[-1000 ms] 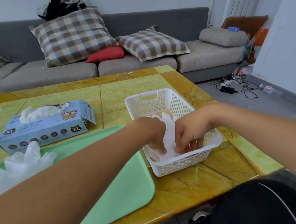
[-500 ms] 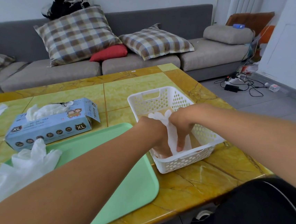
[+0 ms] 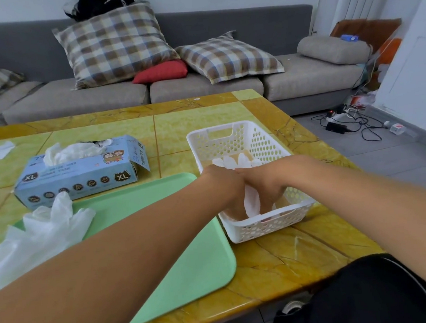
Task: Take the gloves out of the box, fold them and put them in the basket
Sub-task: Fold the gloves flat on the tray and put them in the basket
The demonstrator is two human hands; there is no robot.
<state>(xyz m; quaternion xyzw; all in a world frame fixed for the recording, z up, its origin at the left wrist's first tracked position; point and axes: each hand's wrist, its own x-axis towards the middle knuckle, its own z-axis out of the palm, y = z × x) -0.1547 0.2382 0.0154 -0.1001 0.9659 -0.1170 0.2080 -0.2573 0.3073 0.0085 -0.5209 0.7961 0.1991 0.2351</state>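
Gloves [image 3: 251,199], white and folded into a strip, lie along the inside of the white perforated basket [image 3: 262,141], their finger ends spread toward its far wall and the near end caught between the two hands. Compared with half a second back, both hands have sunk deeper toward the basket's near end and drawn closer, so that the wrists now touch above the rim. The left hand [image 3: 229,193] points steeply down with its fingers on the left edge of the strip; the right hand [image 3: 268,190] mirrors it on the right edge. Both sets of fingertips are hidden behind the basket's near wall, so whether they pinch the strip or merely press it flat I cannot tell, though they seem to be pushing it down. Both forearms reach in from the near edge of the yellow worktop [image 3: 306,254], the left one crossing over the green tray [image 3: 191,267]. A loose glove [image 3: 44,234] lies on the tray's left end, as before, and the blue glove box [image 3: 77,171] stands behind it with more white material bulging from its opening
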